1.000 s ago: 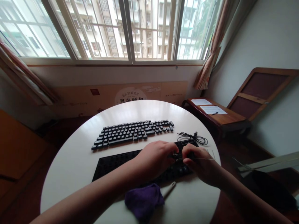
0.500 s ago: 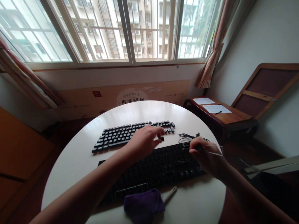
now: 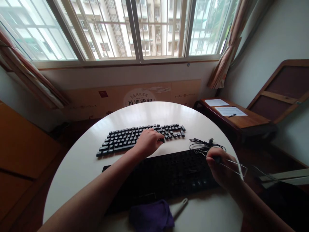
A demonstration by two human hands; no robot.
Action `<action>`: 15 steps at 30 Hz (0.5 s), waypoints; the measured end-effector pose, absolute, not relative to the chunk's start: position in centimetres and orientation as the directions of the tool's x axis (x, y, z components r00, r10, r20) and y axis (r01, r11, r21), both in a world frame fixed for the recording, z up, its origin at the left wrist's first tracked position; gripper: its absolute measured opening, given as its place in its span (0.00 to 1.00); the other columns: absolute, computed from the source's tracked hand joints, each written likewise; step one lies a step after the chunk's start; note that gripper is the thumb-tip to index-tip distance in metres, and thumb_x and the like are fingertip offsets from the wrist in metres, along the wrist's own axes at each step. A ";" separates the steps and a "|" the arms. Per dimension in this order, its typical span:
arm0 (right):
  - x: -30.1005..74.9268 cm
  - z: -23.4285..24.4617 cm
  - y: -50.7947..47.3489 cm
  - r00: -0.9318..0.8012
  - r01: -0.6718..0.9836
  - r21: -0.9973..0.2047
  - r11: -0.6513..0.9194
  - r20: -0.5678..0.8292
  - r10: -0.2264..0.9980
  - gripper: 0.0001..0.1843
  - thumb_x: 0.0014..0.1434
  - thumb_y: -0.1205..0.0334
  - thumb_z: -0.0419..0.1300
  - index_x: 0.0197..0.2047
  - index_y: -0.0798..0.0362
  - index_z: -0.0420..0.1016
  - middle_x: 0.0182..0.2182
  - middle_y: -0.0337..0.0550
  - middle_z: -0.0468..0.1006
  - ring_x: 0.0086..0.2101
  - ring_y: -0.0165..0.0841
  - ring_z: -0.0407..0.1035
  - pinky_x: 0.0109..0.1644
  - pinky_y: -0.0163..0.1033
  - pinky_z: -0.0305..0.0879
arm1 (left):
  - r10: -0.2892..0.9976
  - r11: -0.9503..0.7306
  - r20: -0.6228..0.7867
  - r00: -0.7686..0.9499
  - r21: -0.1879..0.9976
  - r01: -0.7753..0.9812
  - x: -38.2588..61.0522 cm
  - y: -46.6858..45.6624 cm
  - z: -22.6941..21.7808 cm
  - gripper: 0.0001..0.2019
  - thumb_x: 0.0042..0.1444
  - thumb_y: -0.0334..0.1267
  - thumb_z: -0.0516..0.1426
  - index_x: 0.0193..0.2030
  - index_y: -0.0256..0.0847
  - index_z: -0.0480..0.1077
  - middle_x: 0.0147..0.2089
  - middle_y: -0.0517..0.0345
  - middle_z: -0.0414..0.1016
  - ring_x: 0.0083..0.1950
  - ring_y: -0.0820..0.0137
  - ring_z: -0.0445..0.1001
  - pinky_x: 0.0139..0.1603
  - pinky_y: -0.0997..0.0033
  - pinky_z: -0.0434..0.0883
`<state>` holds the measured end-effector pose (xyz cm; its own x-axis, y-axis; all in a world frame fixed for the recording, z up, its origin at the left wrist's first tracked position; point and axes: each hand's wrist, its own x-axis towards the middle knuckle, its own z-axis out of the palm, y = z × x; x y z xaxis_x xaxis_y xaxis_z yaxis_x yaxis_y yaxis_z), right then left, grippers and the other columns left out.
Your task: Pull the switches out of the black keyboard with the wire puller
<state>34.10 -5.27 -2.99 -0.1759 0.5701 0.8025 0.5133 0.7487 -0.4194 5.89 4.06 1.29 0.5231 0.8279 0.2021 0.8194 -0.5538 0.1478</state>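
Note:
My left hand [image 3: 149, 141] is closed on a small black keycap [image 3: 162, 140], at the near edge of the rows of loose keycaps [image 3: 120, 141] laid out like a keyboard. Its palm covers part of those rows. In front of me lies a black keyboard base [image 3: 166, 174], stripped of most caps, with a few still on its lower right. My right hand [image 3: 223, 166] is wrapped round the dark handle of a wire keycap puller [image 3: 233, 163], over the base's right end. Thin wire loops stick out on both sides of that fist.
A coiled black cable [image 3: 200, 142] rests behind the base's right end. Near me on the white round table [image 3: 79, 180] are a purple cloth [image 3: 152, 215] and a pale handle [image 3: 181, 207] poking out beside it. A wooden chair [image 3: 253, 120] with papers stands at right.
My left hand has shifted left with the keycap, closer to the laid-out rows, and its fingers have curled in. My right hand has moved slightly right with the puller. The view has shifted a little.

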 end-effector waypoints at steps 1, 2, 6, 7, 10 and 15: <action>34.1 -3.0 -5.3 -0.176 0.518 -0.411 0.750 0.807 0.564 0.06 0.67 0.64 0.56 0.36 0.52 0.66 0.24 0.37 0.69 0.22 0.27 0.63 0.26 0.32 0.60 | 0.828 -0.554 0.190 0.528 0.129 0.822 5.9 4.0 1.1 0.10 0.57 0.35 0.61 0.45 0.45 0.81 0.42 0.54 0.84 0.48 0.58 0.75 0.53 0.58 0.69; 34.1 -2.9 -5.4 -0.175 0.520 -0.404 0.753 0.812 0.557 0.06 0.67 0.64 0.56 0.35 0.52 0.66 0.24 0.37 0.69 0.22 0.27 0.62 0.26 0.32 0.60 | 0.829 -0.553 0.180 0.530 0.120 0.824 5.9 3.9 0.9 0.09 0.57 0.35 0.61 0.44 0.45 0.81 0.41 0.55 0.84 0.48 0.58 0.75 0.53 0.58 0.68; 34.0 -2.9 -5.5 -0.169 0.511 -0.405 0.759 0.818 0.550 0.06 0.67 0.64 0.55 0.36 0.51 0.66 0.24 0.37 0.68 0.21 0.27 0.62 0.25 0.33 0.60 | 0.833 -0.550 0.142 0.535 0.108 0.828 5.7 3.8 0.7 0.08 0.57 0.36 0.61 0.42 0.46 0.81 0.41 0.56 0.83 0.48 0.59 0.74 0.52 0.60 0.66; 34.0 -2.9 -5.5 -0.169 0.507 -0.407 0.760 0.818 0.551 0.06 0.67 0.64 0.55 0.36 0.51 0.66 0.24 0.37 0.68 0.21 0.27 0.61 0.25 0.33 0.60 | 0.834 -0.549 0.136 0.535 0.106 0.829 5.7 3.8 0.6 0.08 0.57 0.37 0.61 0.42 0.46 0.81 0.41 0.56 0.83 0.48 0.59 0.74 0.52 0.60 0.66; 34.0 -3.1 -5.5 -0.176 0.491 -0.423 0.762 0.808 0.562 0.06 0.67 0.64 0.55 0.35 0.51 0.65 0.23 0.37 0.67 0.21 0.27 0.60 0.25 0.33 0.58 | 0.832 -0.552 0.146 0.536 0.109 0.827 5.6 3.8 0.4 0.08 0.57 0.37 0.61 0.41 0.45 0.81 0.43 0.53 0.82 0.47 0.59 0.72 0.50 0.62 0.66; 34.2 -3.3 -5.5 -0.174 0.474 -0.441 0.762 0.801 0.572 0.05 0.66 0.65 0.56 0.36 0.51 0.66 0.24 0.37 0.68 0.22 0.27 0.61 0.25 0.33 0.58 | 0.863 -0.496 0.151 0.483 0.073 0.865 5.2 3.9 0.6 0.09 0.56 0.39 0.61 0.43 0.44 0.81 0.44 0.51 0.78 0.46 0.59 0.72 0.48 0.62 0.68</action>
<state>34.18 -5.54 -3.32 -0.1743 0.5722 0.8014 0.4740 0.7621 -0.4410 5.19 3.91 0.57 0.4825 0.8628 0.1506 0.8650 -0.4965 0.0728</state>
